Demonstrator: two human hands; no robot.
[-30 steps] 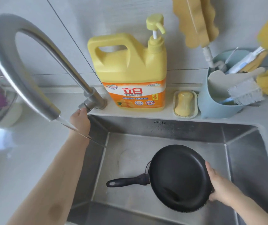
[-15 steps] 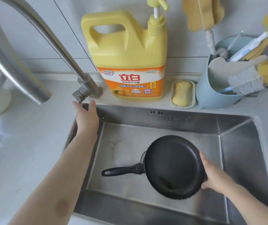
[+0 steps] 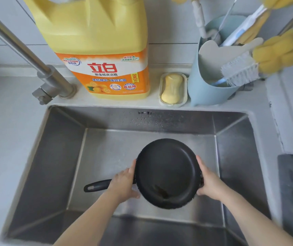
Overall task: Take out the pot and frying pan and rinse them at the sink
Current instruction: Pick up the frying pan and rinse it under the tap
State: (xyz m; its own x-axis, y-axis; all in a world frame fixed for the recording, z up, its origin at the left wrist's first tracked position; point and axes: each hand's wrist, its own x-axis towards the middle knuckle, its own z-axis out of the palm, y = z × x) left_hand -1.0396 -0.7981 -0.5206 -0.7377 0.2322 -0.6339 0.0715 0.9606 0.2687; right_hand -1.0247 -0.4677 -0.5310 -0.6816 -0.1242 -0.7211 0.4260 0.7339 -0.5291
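Head view: my left hand (image 3: 123, 183) and right hand (image 3: 211, 183) each curl a grip round opposite rims of the black frying pan (image 3: 167, 173), held inside the steel sink (image 3: 57, 157) near its front edge. Its handle points toward the sink's left wall, passing under my left hand.

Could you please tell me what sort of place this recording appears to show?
Most likely a home kitchen sink area: a steel sink with a faucet, a yellow dish detergent jug, and a frying pan held in the basin.
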